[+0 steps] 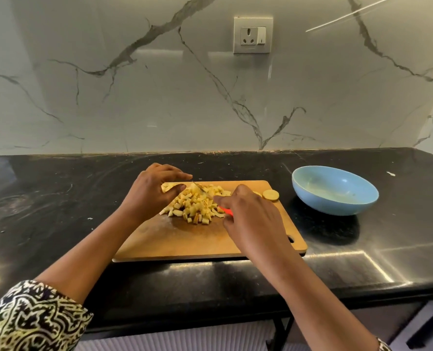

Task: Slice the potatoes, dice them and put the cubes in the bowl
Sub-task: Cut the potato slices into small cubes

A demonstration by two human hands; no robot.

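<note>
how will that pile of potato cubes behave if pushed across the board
The potato cubes are a loose heap of small pieces, so they'd likely spread rather than slide as one. Blocky shapes probably won't roll far.

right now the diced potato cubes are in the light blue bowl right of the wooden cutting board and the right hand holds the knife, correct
No: the head view shows the pale yellow potato cubes piled on the wooden cutting board, not in the light blue bowl. The bowl is right of the board, and the right hand holds the red-handled knife.
</note>
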